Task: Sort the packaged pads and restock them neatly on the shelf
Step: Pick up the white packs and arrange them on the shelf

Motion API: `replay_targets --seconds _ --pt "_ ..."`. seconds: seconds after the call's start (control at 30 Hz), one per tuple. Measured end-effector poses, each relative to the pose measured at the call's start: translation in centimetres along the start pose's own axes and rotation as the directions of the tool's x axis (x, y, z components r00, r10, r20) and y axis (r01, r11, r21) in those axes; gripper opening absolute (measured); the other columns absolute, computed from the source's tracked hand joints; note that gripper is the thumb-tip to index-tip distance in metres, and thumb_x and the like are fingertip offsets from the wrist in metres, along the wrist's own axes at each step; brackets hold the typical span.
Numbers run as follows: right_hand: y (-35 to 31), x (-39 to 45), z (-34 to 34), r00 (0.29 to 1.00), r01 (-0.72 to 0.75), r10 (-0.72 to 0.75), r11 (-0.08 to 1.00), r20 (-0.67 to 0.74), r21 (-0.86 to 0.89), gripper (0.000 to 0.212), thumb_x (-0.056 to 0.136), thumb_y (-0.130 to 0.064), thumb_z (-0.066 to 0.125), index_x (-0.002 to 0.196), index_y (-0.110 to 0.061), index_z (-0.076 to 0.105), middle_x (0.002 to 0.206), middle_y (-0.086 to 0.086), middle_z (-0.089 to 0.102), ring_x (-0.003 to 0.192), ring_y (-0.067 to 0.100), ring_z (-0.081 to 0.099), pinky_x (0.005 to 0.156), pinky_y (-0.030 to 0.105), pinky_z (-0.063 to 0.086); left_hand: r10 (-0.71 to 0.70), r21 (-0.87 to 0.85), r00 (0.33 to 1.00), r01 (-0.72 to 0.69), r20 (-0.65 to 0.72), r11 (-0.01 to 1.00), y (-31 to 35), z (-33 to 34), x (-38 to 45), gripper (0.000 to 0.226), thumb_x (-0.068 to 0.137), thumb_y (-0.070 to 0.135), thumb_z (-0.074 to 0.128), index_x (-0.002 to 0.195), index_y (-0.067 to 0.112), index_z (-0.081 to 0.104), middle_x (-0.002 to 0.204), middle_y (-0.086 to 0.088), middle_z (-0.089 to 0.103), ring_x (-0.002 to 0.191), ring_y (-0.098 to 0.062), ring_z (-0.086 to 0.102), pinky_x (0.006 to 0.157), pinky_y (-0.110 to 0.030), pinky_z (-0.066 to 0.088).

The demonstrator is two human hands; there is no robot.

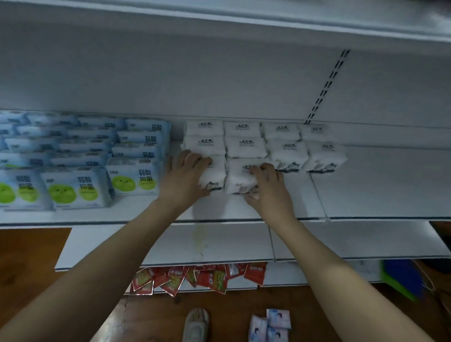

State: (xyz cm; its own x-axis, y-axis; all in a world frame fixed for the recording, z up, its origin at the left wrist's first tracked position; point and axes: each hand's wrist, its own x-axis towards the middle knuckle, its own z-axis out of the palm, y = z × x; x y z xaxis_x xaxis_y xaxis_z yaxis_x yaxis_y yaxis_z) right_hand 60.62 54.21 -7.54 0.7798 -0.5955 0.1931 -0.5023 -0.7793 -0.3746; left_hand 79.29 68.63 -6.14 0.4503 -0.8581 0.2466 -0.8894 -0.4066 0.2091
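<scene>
Two front white packs (pixel 240 177) on the shelf (pixel 371 196): left hand (pixel 186 174) and right hand (pixel 268 187) each grip one.

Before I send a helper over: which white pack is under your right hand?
On the white shelf, right of the blue packs, stand four columns of white packs. The white pack fronts the second column; only it has the right hand over it.

Green-face packs (pixel 79 150) left of cat packs (pixel 266 144).
</scene>
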Motion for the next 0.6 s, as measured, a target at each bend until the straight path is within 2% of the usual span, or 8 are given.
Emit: replay_targets --seconds 0.03,0.1,0.23,0.33,0.43,0.5,0.6 --pt "0.1 -0.5 -0.8 0.999 0.004 -0.004 1.000 0.033 0.012 0.064 0.083 -0.026 0.074 0.141 -0.020 0.046 0.140 0.007 0.039 0.123 0.029 0.038 0.091 0.040 0.048 -0.048 0.016 0.997 0.048 0.058 0.999 0.9 -0.6 -0.2 0.085 0.064 0.042 0.086 0.138 0.022 0.048 0.141 -0.006 0.042 0.138 -0.031 0.027 0.112 -0.058 0.024" --pt "0.1 -1.9 -2.6 1.000 0.012 -0.013 0.999 0.028 0.042 0.060 0.087 -0.029 0.070 0.141 -0.020 0.045 0.141 0.007 0.040 0.126 0.028 0.038 0.097 0.041 0.045 -0.099 0.052 0.992 0.095 0.079 0.994 3.0 -1.6 -1.0 0.089 0.070 0.050 0.080 0.145 0.026 0.037 0.150 -0.003 0.032 0.143 -0.029 0.016 0.117 -0.055 0.015" --pt "0.2 -6.3 -7.5 0.997 -0.016 0.029 0.984 -0.070 0.176 0.034 0.094 -0.029 0.059 0.126 -0.019 0.054 0.126 0.000 0.053 0.115 0.021 0.049 0.090 0.038 0.047 -0.071 0.075 0.997 0.074 -0.041 0.994 8.9 -3.6 -4.3 0.072 0.079 0.057 0.068 0.139 0.024 0.045 0.142 -0.003 0.043 0.138 -0.030 0.027 0.116 -0.054 0.016" --pt "1.2 -11.2 -11.2 0.988 -0.154 0.148 0.963 0.044 0.222 0.014 0.097 -0.035 0.052 0.103 -0.023 0.058 0.099 -0.006 0.062 0.090 0.020 0.059 0.077 0.039 0.052 -0.104 0.079 0.992 0.110 -0.073 0.991 14.7 -4.5 -7.9 0.056 0.089 0.057 0.056 0.134 0.025 0.051 0.137 -0.001 0.049 0.133 -0.029 0.033 0.111 -0.049 0.026" --pt "2.9 -15.8 -14.2 0.982 -0.189 0.182 0.951 0.052 0.244 0.021 0.096 -0.039 0.052 0.086 -0.022 0.058 0.079 -0.002 0.063 0.079 0.024 0.060 0.069 0.037 0.051 -0.147 0.001 0.989 0.147 -0.021 0.989 20.8 -5.0 -10.7 0.050 0.092 0.057 0.049 0.131 0.026 0.054 0.135 -0.001 0.050 0.132 -0.028 0.034 0.106 -0.046 0.031" --pt "4.0 -18.1 -16.0 0.978 -0.209 0.202 0.949 0.052 0.235 0.025 0.096 -0.042 0.052 0.084 -0.021 0.058 0.076 0.001 0.063 0.077 0.025 0.060 0.065 0.035 0.048 -0.173 -0.043 0.985 0.173 0.017 0.984 24.3 -5.4 -11.4 0.046 0.093 0.056 0.048 0.127 0.026 0.056 0.133 -0.002 0.053 0.131 -0.026 0.037 0.101 -0.045 0.034" --pt "5.9 -20.2 -17.9 0.966 -0.250 0.232 0.950 0.109 0.187 0.029 0.096 -0.044 0.051 0.080 -0.021 0.059 0.076 0.001 0.063 0.076 0.025 0.059 0.059 0.031 0.041 -0.209 -0.116 0.974 0.218 0.087 0.969 28.6 -5.4 -11.8 0.044 0.090 0.059 0.047 0.119 0.028 0.058 0.120 0.000 0.062 0.118 -0.024 0.051 0.095 -0.044 0.043"
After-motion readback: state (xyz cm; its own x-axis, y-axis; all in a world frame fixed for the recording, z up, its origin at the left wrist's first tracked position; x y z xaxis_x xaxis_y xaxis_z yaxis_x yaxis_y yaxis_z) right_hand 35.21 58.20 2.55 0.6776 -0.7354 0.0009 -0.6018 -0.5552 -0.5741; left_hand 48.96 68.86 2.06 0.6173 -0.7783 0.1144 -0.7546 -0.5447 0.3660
